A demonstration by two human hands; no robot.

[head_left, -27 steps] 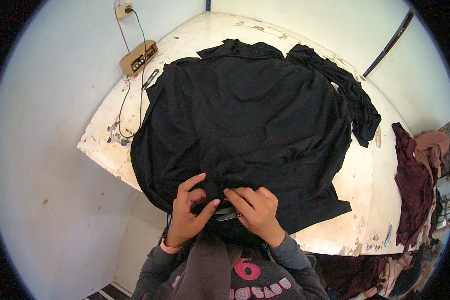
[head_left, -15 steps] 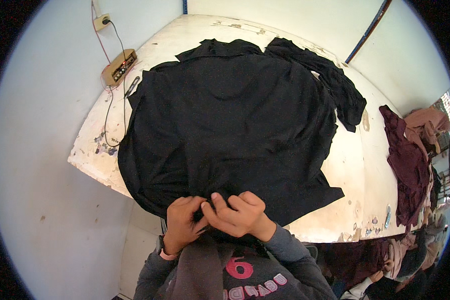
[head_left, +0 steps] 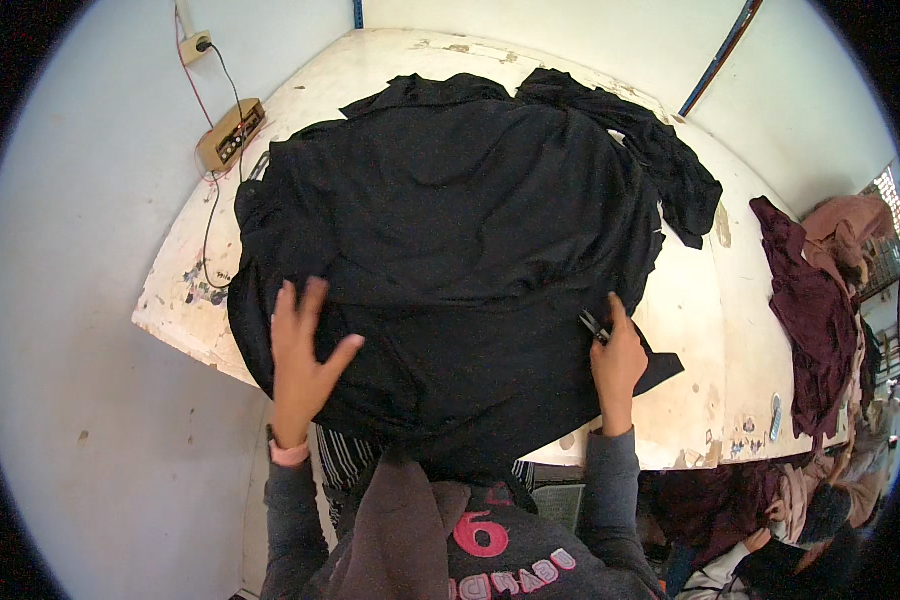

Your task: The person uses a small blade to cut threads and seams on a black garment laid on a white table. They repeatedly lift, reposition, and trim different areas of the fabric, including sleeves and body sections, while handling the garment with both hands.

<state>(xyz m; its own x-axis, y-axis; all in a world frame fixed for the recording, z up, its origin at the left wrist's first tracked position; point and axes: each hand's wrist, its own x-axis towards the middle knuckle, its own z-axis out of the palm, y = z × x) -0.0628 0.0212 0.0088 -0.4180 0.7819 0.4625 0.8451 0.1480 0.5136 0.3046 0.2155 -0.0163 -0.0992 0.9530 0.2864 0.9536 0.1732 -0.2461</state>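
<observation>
A large black garment [head_left: 470,230] is spread over the pale table, its near edge hanging down toward my lap. On its left part rests my left hand [head_left: 305,365], fingers stretched and thumb spread, slightly blurred, holding nothing. Toward the right side of the cloth, my right hand [head_left: 618,355] is closed around small thread snips [head_left: 594,325]; the index finger points forward and the blades stick out to the left of it. Part of the snips is hidden in the palm.
A worn white table [head_left: 685,420] lies beneath. Far left stands a brown box [head_left: 232,133] with a cable [head_left: 210,235]. Maroon cloth [head_left: 805,320] and pinkish-brown cloth [head_left: 845,235] lie at the right. A small blue-handled tool [head_left: 776,417] is near the right front edge. Another person's hand [head_left: 758,540] shows at lower right.
My hands, together at the garment's near edge before, have moved apart and forward onto the cloth. My left hand has opened out. The snips now show in my right hand. The near cloth lies flatter.
</observation>
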